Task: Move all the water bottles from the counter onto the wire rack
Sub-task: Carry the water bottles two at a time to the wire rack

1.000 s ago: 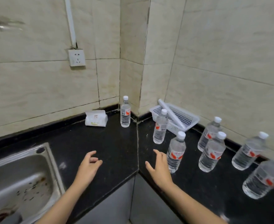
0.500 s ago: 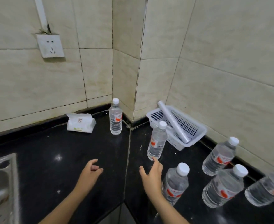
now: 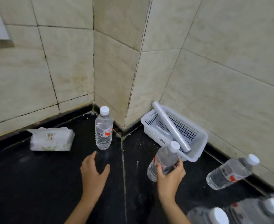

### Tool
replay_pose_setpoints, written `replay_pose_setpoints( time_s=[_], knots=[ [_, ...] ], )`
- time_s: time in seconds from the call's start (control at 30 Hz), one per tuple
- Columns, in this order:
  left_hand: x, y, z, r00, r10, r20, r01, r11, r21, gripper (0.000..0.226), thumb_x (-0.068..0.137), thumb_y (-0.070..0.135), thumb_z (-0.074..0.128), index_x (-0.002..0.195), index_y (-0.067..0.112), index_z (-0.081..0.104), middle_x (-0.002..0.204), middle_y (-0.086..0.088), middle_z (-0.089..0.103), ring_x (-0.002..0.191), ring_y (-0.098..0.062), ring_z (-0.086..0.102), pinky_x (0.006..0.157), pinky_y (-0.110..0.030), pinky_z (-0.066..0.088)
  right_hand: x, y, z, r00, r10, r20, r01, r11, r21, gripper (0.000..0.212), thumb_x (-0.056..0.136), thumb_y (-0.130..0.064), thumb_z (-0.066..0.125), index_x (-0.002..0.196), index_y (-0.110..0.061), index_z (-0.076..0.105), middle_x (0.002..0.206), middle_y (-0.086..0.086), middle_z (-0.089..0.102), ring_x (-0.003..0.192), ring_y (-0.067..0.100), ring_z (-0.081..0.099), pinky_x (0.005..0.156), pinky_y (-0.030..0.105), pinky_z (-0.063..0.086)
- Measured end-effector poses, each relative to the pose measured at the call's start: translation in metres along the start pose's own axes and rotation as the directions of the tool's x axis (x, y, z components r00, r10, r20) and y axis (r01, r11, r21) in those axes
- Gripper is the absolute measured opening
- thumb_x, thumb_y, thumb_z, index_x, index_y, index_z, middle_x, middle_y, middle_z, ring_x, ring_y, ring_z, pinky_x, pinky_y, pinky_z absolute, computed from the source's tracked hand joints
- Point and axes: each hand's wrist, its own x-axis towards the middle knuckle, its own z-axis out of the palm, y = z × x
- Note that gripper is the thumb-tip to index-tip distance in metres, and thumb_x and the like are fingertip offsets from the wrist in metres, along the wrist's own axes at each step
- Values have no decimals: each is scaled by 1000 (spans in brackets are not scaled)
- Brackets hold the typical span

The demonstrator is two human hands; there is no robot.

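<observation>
Black counter [image 3: 36,183]: right hand [image 3: 170,177] fingers wrap tilted bottle [image 3: 163,159], seemingly lifted; left hand [image 3: 92,173] spread, near corner bottle [image 3: 103,130].

On my feed I see the left hand [image 3: 93,173] and right hand [image 3: 170,177] bare above the bench [image 3: 36,183], with slim, uncovered forearms [image 3: 84,206].

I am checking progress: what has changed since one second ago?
The right hand reached forward and now grips the bottle by the basket. The left hand moved toward the corner bottle, open, not touching. Corner bottle, basket and tissue pack stayed.
</observation>
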Motion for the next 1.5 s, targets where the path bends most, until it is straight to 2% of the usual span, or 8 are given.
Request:
replay_pose_setpoints(
  time_s=[0.2,0.33,0.57,0.87,1.17,1.3,1.4,1.5],
  knots=[
    [65,41,11,974,117,-195,-111,993,45,88,66,21,77,139,11,28,146,-20,25,135,-34,22,108,-48,21,15,-23,32,979,96,-180,-97,995,4,96,60,-17,84,138,-9,29,141,18,31,134,30,26,110,51,22],
    [101,65,27,960,200,-194,-180,977,114,94,62,27,80,138,9,28,144,-22,28,133,-39,25,104,-56,26,32,-25,38,960,185,-209,-182,983,32,81,65,-23,80,133,-11,36,137,14,39,129,31,36,109,53,23],
    [131,62,36,977,169,-129,-158,983,92,65,67,15,73,125,10,44,129,-19,46,117,-42,46,92,-59,40,48,-20,38,999,44,27,-41,996,-82,65,61,-25,80,115,-28,45,115,-2,52,113,21,50,105,51,34],
    [128,39,7,973,229,-19,-226,967,115,70,64,23,79,123,8,45,117,-19,55,108,-41,51,85,-49,42,35,-28,37,980,-87,180,121,975,-184,62,52,-40,74,103,-37,40,92,-28,42,100,12,48,99,46,39],
    [104,38,3,832,486,267,-538,825,172,42,51,14,81,84,22,55,79,0,63,75,-23,60,65,-37,46,21,-22,20,999,-36,-32,33,994,-100,55,55,-25,80,88,-46,41,90,-22,47,97,16,52,94,48,43],
    [89,22,16,732,548,404,-665,705,249,61,49,12,82,104,14,55,100,-8,60,90,-25,53,76,-27,30,16,-20,11,994,85,-69,-85,996,-3,61,49,-39,75,100,-36,42,106,-3,55,106,22,54,96,51,43],
    [67,28,12,699,576,425,-699,676,233,63,52,15,80,108,14,52,103,-10,60,87,-35,57,76,-29,32,-2,-11,-3,996,91,-4,-91,995,-42,53,42,-50,65,88,-45,38,104,-3,56,103,20,55,94,49,44],
    [45,37,1,798,473,374,-551,824,134,71,56,10,81,119,11,49,111,-11,58,99,-36,52,81,-36,38,-33,0,-20,996,59,73,-56,997,-48,52,43,-52,64,87,-48,37,103,-4,56,102,19,55,94,47,44]
  ],
)
